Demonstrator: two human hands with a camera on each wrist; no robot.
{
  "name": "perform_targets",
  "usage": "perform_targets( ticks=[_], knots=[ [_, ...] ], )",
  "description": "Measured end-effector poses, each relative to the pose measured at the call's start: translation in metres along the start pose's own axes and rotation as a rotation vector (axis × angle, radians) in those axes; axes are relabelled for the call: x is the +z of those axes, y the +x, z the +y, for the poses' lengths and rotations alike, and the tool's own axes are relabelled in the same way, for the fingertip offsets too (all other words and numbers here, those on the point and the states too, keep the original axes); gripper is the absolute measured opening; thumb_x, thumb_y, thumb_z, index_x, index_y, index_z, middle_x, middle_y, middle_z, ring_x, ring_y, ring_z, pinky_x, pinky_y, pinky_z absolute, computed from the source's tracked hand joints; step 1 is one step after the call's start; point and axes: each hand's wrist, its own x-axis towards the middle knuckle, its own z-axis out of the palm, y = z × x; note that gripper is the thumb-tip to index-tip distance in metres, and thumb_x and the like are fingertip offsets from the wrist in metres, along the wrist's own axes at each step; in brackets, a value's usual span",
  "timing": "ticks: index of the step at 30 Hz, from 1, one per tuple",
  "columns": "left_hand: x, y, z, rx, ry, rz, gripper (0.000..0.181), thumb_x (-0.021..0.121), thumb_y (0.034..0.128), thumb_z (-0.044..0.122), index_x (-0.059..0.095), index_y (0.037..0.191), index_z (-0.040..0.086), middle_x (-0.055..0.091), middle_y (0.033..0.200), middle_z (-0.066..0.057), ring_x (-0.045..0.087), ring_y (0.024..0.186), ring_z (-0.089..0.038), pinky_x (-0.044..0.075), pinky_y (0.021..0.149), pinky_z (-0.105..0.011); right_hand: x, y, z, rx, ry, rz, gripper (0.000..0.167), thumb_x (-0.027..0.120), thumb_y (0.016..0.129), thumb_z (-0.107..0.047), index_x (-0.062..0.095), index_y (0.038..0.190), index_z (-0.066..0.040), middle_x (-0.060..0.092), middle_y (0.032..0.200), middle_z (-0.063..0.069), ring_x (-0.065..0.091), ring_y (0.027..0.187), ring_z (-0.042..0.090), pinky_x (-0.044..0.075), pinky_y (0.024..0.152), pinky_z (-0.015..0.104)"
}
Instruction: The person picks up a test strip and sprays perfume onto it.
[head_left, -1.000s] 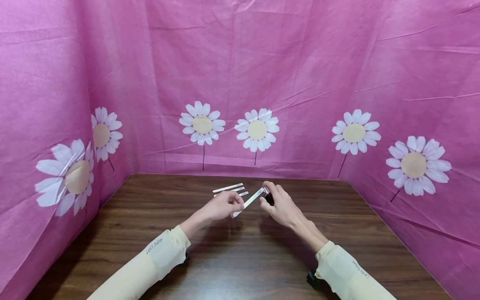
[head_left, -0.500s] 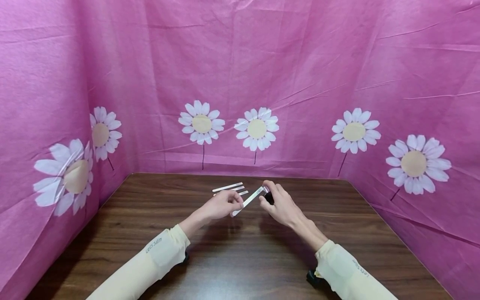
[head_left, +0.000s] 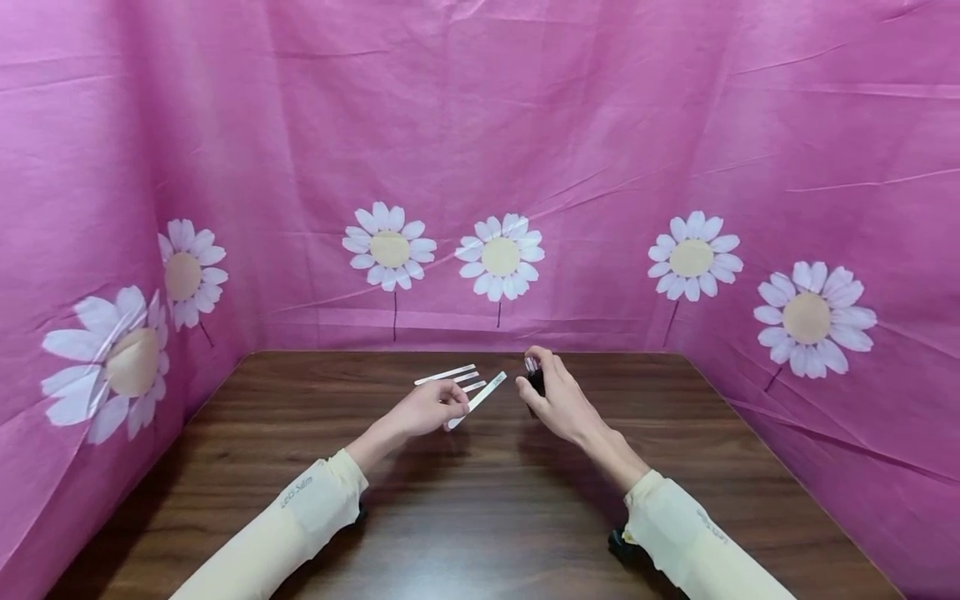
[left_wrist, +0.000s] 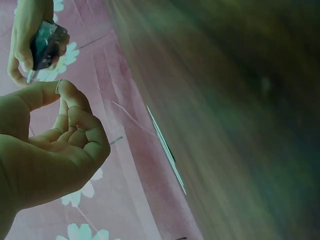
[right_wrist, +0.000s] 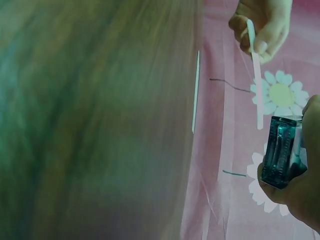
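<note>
My left hand (head_left: 423, 410) pinches a white paper test strip (head_left: 484, 393) near its lower end, between thumb and finger. The strip slants up to the right, above the table. In the right wrist view the strip (right_wrist: 257, 90) hangs beside a dark glass perfume bottle (right_wrist: 279, 152), apart from it. My right hand (head_left: 564, 402) grips that bottle (head_left: 535, 383) upright, with the index finger over its shiny top. In the left wrist view the held strip shows only edge-on at the fingertips. Several more white strips (head_left: 445, 375) lie fanned on the table behind my left hand.
The brown wood table (head_left: 480, 517) stretches out in front of me. A pink cloth (head_left: 600, 167) with printed white daisies hangs along its back and both sides. In the left wrist view the loose strips (left_wrist: 167, 152) lie near the table's edge.
The strip's tip was close to the bottle's top; now a gap separates them, as my left hand and the strip shift left. The view has turned slightly. Both holds stay the same.
</note>
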Motion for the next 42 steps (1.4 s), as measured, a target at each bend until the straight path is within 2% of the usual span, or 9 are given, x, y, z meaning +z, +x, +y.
perform_targets(
  ticks=[5, 9, 12, 17, 24, 32, 37, 39, 42],
  knots=[
    [-0.007, 0.005, -0.012, 0.009, 0.089, -0.004, 0.005, 0.067, 0.0935, 0.006, 0.068, 0.094, 0.001, 0.064, 0.072, -0.003, 0.058, 0.057, -0.013, 0.045, 0.060, -0.028, -0.001, 0.001, 0.009, 0.024, 0.074, -0.011, 0.047, 0.063, 0.101, -0.035, 0.041, 0.137, -0.014, 0.053, 0.114, 0.012, 0.057, 0.104, 0.029, 0.049, 0.089, 0.048],
    [-0.012, 0.011, -0.019, -0.009, 0.141, -0.039, 0.004, 0.067, 0.0938, 0.007, 0.068, 0.094, 0.003, 0.064, 0.070, -0.003, 0.059, 0.059, -0.015, 0.046, 0.063, -0.029, -0.003, 0.001, 0.018, 0.059, 0.129, -0.006, 0.048, 0.068, 0.099, -0.033, 0.042, 0.135, -0.015, 0.054, 0.111, 0.012, 0.059, 0.098, 0.027, 0.052, 0.083, 0.045],
    [-0.017, 0.017, -0.023, -0.039, 0.182, -0.059, 0.004, 0.067, 0.0940, 0.006, 0.069, 0.095, 0.002, 0.064, 0.071, -0.001, 0.060, 0.059, -0.015, 0.046, 0.066, -0.029, -0.004, 0.002, 0.023, 0.073, 0.143, 0.001, 0.060, 0.072, 0.096, -0.035, 0.037, 0.141, -0.018, 0.060, 0.109, 0.015, 0.062, 0.097, 0.029, 0.053, 0.082, 0.047],
    [-0.024, 0.028, -0.027, -0.054, 0.281, -0.079, 0.004, 0.069, 0.0939, 0.007, 0.069, 0.092, 0.003, 0.066, 0.074, 0.002, 0.062, 0.058, -0.015, 0.047, 0.072, -0.029, -0.008, 0.005, 0.028, 0.096, 0.141, 0.014, 0.086, 0.080, 0.090, -0.037, 0.024, 0.154, -0.027, 0.064, 0.108, 0.019, 0.065, 0.097, 0.032, 0.050, 0.087, 0.051],
    [-0.027, 0.039, -0.034, -0.050, 0.415, -0.100, 0.006, 0.069, 0.0909, 0.002, 0.069, 0.086, 0.005, 0.066, 0.073, 0.000, 0.063, 0.055, -0.018, 0.048, 0.064, -0.028, -0.013, 0.005, 0.040, 0.131, 0.144, 0.059, 0.092, 0.085, 0.085, -0.030, 0.027, 0.156, -0.033, 0.069, 0.112, 0.019, 0.067, 0.102, 0.032, 0.050, 0.091, 0.052],
    [-0.027, 0.044, -0.047, -0.029, 0.506, -0.105, 0.009, 0.070, 0.0911, 0.007, 0.069, 0.083, 0.010, 0.061, 0.065, 0.004, 0.061, 0.051, -0.012, 0.049, 0.069, -0.028, -0.018, 0.004, 0.050, 0.188, 0.099, 0.052, 0.082, 0.089, 0.081, -0.027, 0.042, 0.149, -0.023, 0.071, 0.105, 0.018, 0.067, 0.099, 0.035, 0.050, 0.090, 0.054],
    [-0.025, 0.047, -0.049, 0.057, 0.581, -0.106, 0.008, 0.071, 0.0911, 0.008, 0.068, 0.084, 0.011, 0.061, 0.068, 0.006, 0.057, 0.058, -0.007, 0.049, 0.068, -0.029, -0.020, 0.003, 0.055, 0.191, 0.057, 0.056, 0.068, 0.089, 0.079, -0.025, 0.054, 0.135, -0.012, 0.072, 0.099, 0.016, 0.067, 0.095, 0.035, 0.050, 0.088, 0.053],
    [-0.023, 0.048, -0.049, 0.097, 0.630, -0.108, 0.009, 0.072, 0.0912, 0.008, 0.068, 0.084, 0.011, 0.060, 0.070, 0.007, 0.054, 0.062, -0.008, 0.048, 0.068, -0.030, -0.021, 0.002, 0.057, 0.191, 0.047, 0.060, 0.063, 0.088, 0.078, -0.024, 0.056, 0.131, -0.010, 0.071, 0.100, 0.016, 0.067, 0.096, 0.036, 0.049, 0.087, 0.053],
    [-0.021, 0.049, -0.045, 0.122, 0.695, -0.109, 0.008, 0.073, 0.0917, 0.010, 0.067, 0.086, 0.012, 0.059, 0.072, 0.007, 0.052, 0.067, -0.012, 0.047, 0.066, -0.034, -0.022, 0.002, 0.060, 0.205, 0.045, 0.061, 0.059, 0.087, 0.078, -0.022, 0.058, 0.128, -0.008, 0.070, 0.105, 0.017, 0.065, 0.099, 0.036, 0.049, 0.089, 0.052]
  ],
)
